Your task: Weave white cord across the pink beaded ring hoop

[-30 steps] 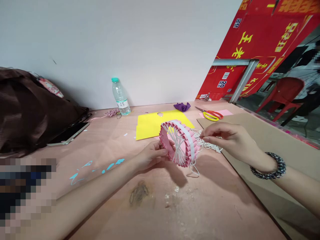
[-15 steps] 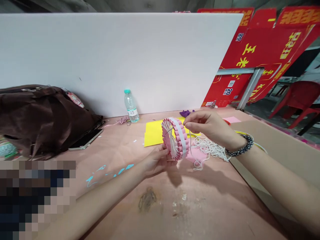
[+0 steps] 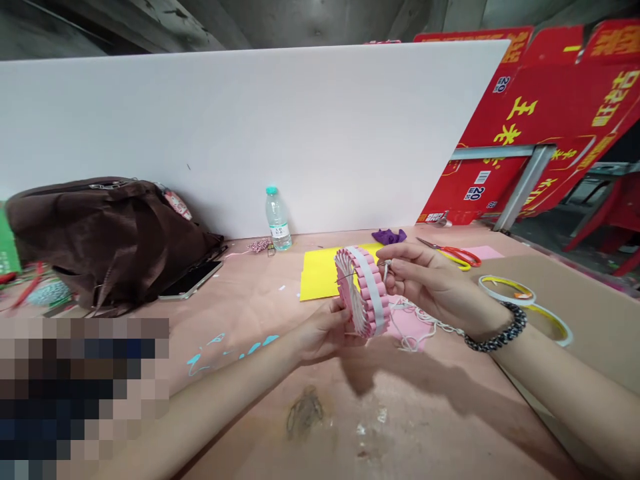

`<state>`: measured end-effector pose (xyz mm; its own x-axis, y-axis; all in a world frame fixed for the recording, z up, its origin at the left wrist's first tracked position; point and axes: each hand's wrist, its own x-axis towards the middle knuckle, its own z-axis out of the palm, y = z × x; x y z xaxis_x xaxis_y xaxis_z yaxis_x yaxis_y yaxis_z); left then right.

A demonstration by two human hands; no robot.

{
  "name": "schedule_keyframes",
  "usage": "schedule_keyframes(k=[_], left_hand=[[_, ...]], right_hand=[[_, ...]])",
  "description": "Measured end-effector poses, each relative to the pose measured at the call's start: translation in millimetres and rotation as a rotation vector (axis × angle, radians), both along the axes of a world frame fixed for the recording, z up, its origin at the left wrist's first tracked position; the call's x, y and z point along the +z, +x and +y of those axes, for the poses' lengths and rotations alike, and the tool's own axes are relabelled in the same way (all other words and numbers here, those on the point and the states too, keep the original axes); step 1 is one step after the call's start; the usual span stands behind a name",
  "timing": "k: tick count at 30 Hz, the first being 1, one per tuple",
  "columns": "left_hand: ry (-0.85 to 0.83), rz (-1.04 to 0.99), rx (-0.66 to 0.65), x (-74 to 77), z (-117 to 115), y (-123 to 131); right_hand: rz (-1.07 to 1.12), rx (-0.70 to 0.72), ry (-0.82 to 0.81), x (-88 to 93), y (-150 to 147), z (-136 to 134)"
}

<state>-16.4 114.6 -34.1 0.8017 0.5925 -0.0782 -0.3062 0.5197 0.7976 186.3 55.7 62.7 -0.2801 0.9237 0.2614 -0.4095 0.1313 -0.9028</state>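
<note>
My left hand is closed on the lower left edge of a pink ring of rolled paper tubes, holding it upright above the table. A flat white band runs round the tubes, and white strands line the inside. My right hand is at the ring's upper right side, its fingertips pinching a white string. A thin dark needle-like piece crosses the ring's opening; its right end is hidden. More white string trails down onto pink paper beneath.
Yellow paper lies behind the ring. Scissors and tape rolls lie to the right. A water bottle, phone and brown bag stand or lie left. A white board closes off the back.
My right hand has moved in against the ring's side, and the string now bunches at its fingertips. The view has shifted, bringing the scissors and tape rolls into sight.
</note>
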Motion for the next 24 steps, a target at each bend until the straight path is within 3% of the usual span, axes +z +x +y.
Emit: schedule_keyframes(k=[6,14,24], left_hand=[[0.016,-0.024,-0.004,2.9,-2.8,2.0],[0.013,0.026,0.072,2.2,-3.1,3.3],[0.067,0.054,0.238,4.6,-0.3,5.0]], right_hand=[[-0.001,-0.022,-0.062,-1.2,-6.2,-4.1],[-0.133,-0.065,-0.013,2.2,-14.3,-9.9],[-0.45,-0.365,0.248,1.5,-18.6,-15.2]])
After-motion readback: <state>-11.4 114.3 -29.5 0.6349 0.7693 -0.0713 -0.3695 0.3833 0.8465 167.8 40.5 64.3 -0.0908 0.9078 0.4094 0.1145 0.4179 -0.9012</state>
